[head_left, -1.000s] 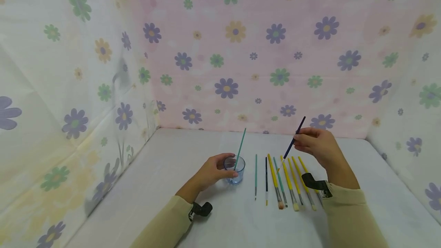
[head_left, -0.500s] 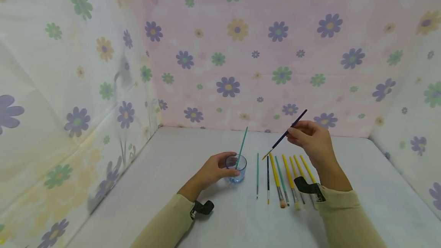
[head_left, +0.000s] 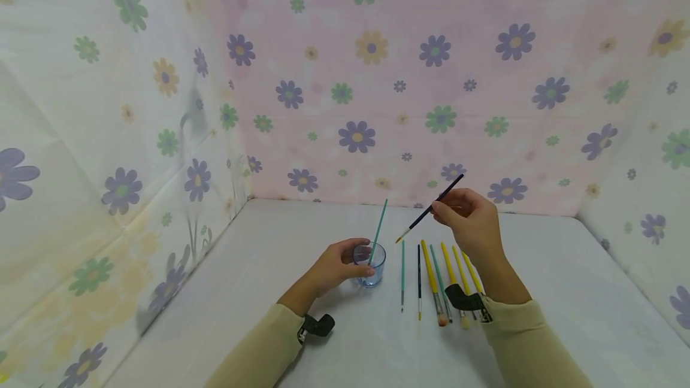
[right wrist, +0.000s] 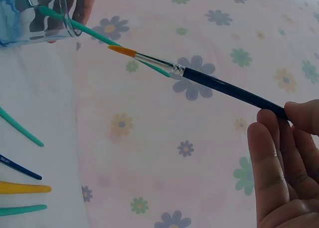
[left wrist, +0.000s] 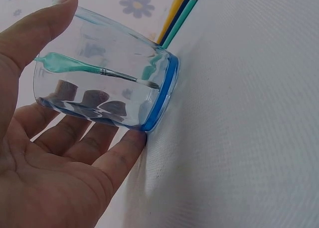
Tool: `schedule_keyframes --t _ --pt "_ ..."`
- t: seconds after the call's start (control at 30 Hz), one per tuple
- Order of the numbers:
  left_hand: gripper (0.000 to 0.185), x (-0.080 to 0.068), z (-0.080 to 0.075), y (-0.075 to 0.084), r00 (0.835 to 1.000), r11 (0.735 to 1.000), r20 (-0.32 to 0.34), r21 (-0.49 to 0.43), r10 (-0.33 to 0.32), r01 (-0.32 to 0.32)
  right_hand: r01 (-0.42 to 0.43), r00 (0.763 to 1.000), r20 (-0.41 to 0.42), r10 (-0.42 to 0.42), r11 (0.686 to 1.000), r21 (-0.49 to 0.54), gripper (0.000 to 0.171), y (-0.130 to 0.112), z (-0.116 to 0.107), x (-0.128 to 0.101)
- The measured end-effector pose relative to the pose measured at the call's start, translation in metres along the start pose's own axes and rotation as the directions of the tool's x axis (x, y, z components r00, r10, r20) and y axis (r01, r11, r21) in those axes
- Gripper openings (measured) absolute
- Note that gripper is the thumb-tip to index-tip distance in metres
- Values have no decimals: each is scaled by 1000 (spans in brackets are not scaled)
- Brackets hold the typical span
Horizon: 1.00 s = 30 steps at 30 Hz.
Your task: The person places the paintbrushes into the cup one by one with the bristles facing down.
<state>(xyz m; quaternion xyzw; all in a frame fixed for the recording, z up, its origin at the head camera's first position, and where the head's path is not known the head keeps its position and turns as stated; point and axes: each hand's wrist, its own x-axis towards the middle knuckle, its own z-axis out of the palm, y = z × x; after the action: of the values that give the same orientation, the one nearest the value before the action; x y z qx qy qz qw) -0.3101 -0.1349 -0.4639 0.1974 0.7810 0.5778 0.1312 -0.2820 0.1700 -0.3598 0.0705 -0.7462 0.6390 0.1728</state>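
My left hand [head_left: 335,266] grips a clear blue-bottomed glass [head_left: 369,264] that stands on the white table [head_left: 269,268]; the fingers wrap its wall [left wrist: 99,88]. A teal brush [head_left: 377,231] leans in the glass, bristles down [left wrist: 94,70]. My right hand [head_left: 468,220] pinches a dark blue brush [head_left: 431,207] in the air above the table, its orange tip [right wrist: 122,51] pointing left and down toward the glass. Several teal, blue and yellow brushes [head_left: 431,277] lie in a row to the right of the glass, under my right hand.
Flowered cloth walls [head_left: 377,76] close in the table at the back, left and right. Black wrist-camera mounts sit on both sleeves [head_left: 315,325].
My right hand has carried the dark blue brush up and to the left, tilting its tip toward the glass. The left hand and the glass have stayed put.
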Motion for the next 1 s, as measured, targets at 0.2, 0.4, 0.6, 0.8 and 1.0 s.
schedule_keyframes --t 0.2,0.4,0.6,0.8,1.0 --pt "75 0 0 1 1000 1000 -4 4 -4 4 25 1000 15 -24 996 -81 31 3 11 -3" --pt "76 1 0 -1 1000 1000 -4 4 -12 12 37 998 51 -32 994 -100 31 6 20 -5" --pt "75 0 0 -1 1000 1000 -3 -10 -7 7 45 996 84 -35 992 -121 29 9 28 -7" --pt "72 1 1 0 1000 1000 -13 -19 -17 17 7 994 110 11 986 -165 24 10 36 -10" --pt "75 1 1 -1 1000 999 -7 -29 -19 19 -32 988 142 58 984 -177 22 17 43 -11"
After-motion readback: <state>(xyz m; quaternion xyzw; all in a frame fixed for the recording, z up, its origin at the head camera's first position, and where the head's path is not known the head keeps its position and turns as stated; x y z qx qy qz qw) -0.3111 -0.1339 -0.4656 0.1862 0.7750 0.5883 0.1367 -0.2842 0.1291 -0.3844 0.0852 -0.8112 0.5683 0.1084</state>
